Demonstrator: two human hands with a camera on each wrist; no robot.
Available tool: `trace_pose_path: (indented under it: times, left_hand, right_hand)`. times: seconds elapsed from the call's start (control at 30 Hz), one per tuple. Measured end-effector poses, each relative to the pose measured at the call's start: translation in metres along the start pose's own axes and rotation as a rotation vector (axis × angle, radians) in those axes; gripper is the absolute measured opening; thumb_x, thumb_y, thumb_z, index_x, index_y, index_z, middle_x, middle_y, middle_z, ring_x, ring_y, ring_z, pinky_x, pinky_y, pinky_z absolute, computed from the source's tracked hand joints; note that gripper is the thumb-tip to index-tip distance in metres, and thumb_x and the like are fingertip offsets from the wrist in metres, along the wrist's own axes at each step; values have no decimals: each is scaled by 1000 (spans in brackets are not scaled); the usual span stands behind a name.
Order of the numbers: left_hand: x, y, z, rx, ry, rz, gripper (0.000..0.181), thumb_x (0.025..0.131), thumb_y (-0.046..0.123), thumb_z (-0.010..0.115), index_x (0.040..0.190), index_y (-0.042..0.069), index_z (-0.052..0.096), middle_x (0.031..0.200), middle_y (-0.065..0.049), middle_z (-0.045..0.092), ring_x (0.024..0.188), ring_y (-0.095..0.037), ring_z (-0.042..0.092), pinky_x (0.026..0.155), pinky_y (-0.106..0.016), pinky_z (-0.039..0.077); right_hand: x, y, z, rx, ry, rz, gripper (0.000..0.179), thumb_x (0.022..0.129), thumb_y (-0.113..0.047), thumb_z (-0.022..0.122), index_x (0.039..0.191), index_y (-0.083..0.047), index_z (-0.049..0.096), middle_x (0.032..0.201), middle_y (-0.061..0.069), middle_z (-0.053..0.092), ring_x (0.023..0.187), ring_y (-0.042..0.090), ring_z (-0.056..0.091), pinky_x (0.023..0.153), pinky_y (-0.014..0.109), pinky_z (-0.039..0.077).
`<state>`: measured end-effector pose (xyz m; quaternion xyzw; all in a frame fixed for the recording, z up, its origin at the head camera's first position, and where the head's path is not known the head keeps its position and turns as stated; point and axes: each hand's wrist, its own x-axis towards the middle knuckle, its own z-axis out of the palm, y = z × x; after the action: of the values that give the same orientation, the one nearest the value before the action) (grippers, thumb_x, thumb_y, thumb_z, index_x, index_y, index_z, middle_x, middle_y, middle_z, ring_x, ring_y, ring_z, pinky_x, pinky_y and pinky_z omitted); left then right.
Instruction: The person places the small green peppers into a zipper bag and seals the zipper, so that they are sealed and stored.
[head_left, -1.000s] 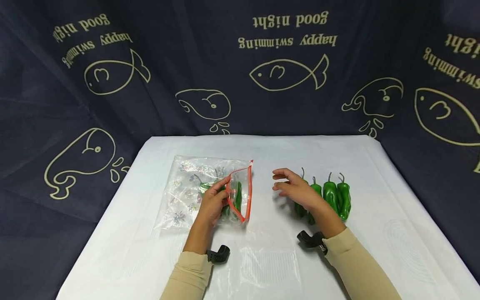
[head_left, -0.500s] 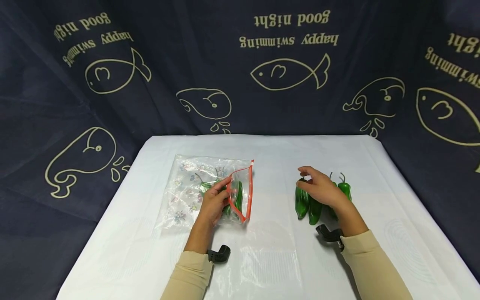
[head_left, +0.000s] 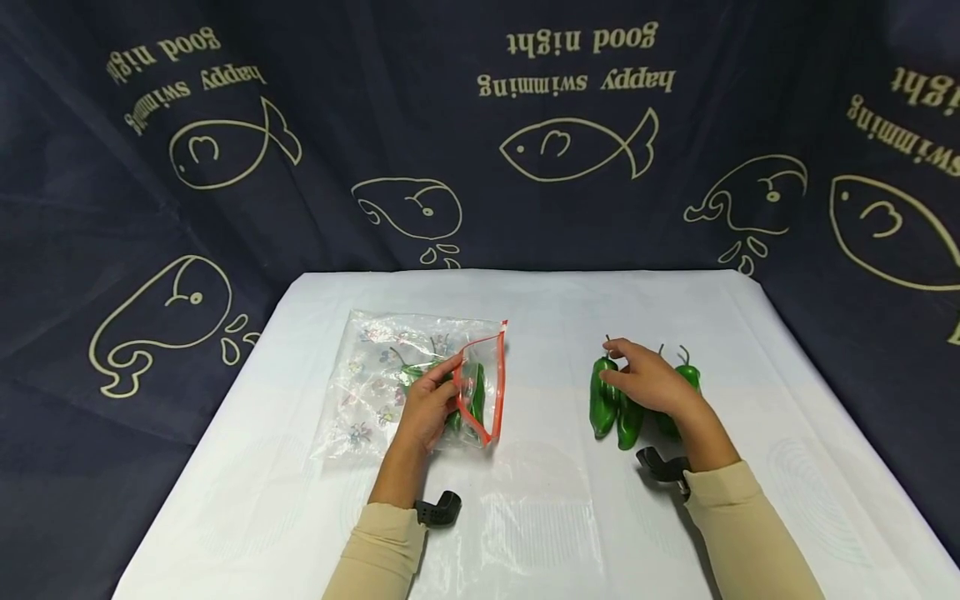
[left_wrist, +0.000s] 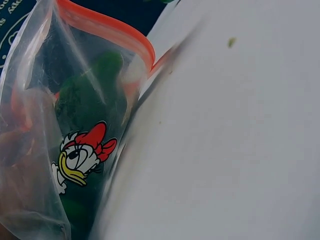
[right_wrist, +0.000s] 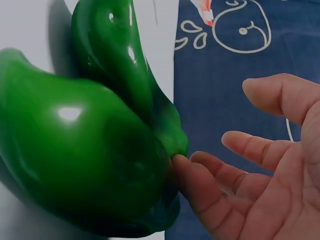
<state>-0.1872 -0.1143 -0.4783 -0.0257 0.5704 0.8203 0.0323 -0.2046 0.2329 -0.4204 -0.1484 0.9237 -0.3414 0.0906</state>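
Observation:
My left hand (head_left: 427, 408) holds the opening of a clear zip bag (head_left: 360, 375) with a red zip edge, its thumb at the rim. Green peppers (head_left: 478, 392) lie inside the bag; in the left wrist view a cartoon duck print (left_wrist: 80, 155) shows on the plastic. On the right, my right hand (head_left: 648, 383) is over a row of several green peppers (head_left: 603, 400) with dark stems. In the right wrist view one fingertip touches the top of a green pepper (right_wrist: 75, 145), while the other fingers stand apart from it. The hand hides part of the row.
A white cloth (head_left: 525, 300) covers the table, with a dark curtain (head_left: 450, 100) of fish and whale drawings behind it. Black wrist cameras (head_left: 438, 508) sit on both wrists.
My right hand has moved right from between the bag and the row to above the peppers, then slightly lower and farther right. The left hand and the bag have stayed put.

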Motion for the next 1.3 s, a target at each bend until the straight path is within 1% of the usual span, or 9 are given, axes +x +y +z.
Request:
trace_pose_path:
  times: [0.17,0.4,0.5,0.6,0.7,0.9,1.0,1.13,1.3]
  left_hand:
    - [0,0,-1,-1,-1,2,52,89,-10,55,140,-3,54,128,-20,55,86,-13,68,63,-20,55]
    - [0,0,0,18,-15,4,54,88,-11,52,142,-5,50,132,-24,52,88,-12,67,63,-19,55]
    - [0,1,0,18,-13,0,54,88,-12,52,142,-5,50,132,-24,52,87,-12,67,63,-19,55]
    - [-1,1,0,12,-10,2,54,88,-12,52,142,-6,50,131,-25,52,87,-12,67,63,-19,55]
    - [0,1,0,11,-8,5,54,88,-11,53,142,-6,49,131,-25,53,86,-12,67,64,-20,56]
    - [0,0,-1,7,-6,1,54,88,-10,54,141,-4,51,134,-25,52,85,-12,67,63,-20,56]
    - [0,1,-1,5,-7,0,54,88,-10,54,142,-4,51,135,-24,51,84,-11,67,63,-20,56]
    - [0,0,-1,4,-8,2,53,89,-9,56,141,-4,51,131,-25,53,83,-11,67,63,-19,56]
    - [0,0,0,11,-7,3,53,89,-9,56,141,-4,52,125,-23,56,83,-12,66,64,-20,56]
  right_hand:
    - [4,-3,3,-32,7,-3,56,98,-25,58,144,4,44,136,32,51,117,48,54,90,58,47]
    - [9,-7,15,-56,-39,-34,57,95,-23,64,141,5,46,133,31,53,121,46,52,95,58,46]
    - [11,-9,20,-74,-33,-42,58,94,-23,67,140,6,48,133,31,53,122,46,51,96,58,45]
    - [11,-12,25,-95,-16,-29,60,92,-24,68,139,6,48,135,30,51,123,46,50,96,59,44]
    - [11,-16,30,-100,-7,0,62,92,-26,70,140,5,47,138,31,48,123,46,49,97,59,44]
    - [12,-20,36,-95,-19,41,66,91,-26,71,143,4,45,142,32,40,124,48,47,96,62,43]
    - [15,-19,38,-109,-30,47,66,91,-26,71,144,3,44,142,31,40,122,47,49,94,62,44]
    - [17,-19,39,-120,-41,47,66,91,-25,70,146,1,42,142,30,40,121,46,50,92,61,45]
    - [20,-19,39,-86,-47,38,65,91,-22,69,146,0,42,138,30,43,114,42,54,88,57,47]
